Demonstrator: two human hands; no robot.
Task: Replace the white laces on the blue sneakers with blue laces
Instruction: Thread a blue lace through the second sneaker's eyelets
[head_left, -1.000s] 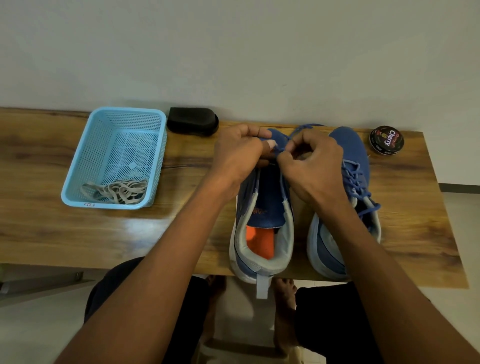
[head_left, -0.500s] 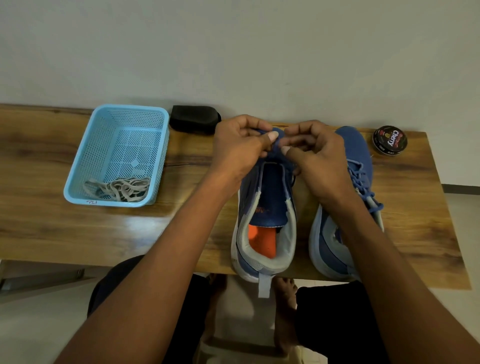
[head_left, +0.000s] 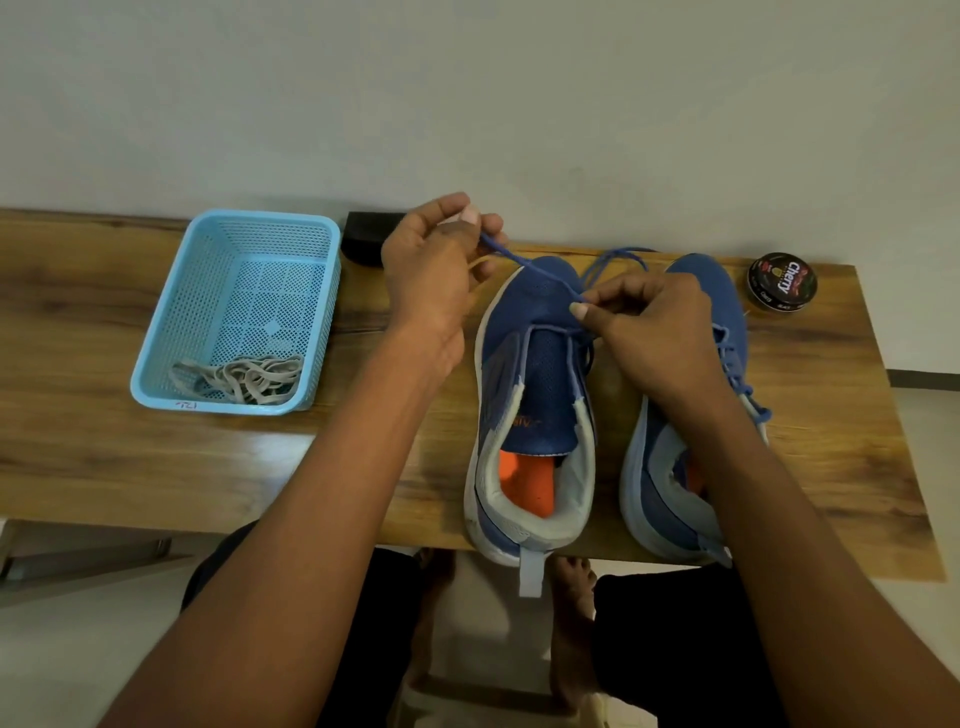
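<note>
Head view, centre of frame: a blue lace (head_left: 524, 262) is stretched over the toe of the left-hand blue sneaker (head_left: 535, 395), pinched at one end by the left hand (head_left: 434, 275) and lower down by the right hand (head_left: 652, 332), fingers curled on it. A second blue sneaker (head_left: 691, 415), already laced, is stood just beside, on the wooden table (head_left: 104, 452). White laces (head_left: 241, 376) are heaped in a perforated plastic basket (head_left: 156, 332), centre left.

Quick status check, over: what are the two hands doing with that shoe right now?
Left hand pinches blue lace, drawn taut. Right hand pinches it at left sneaker eyelets. Lacing barely begun. Nothing obstructing.
</note>
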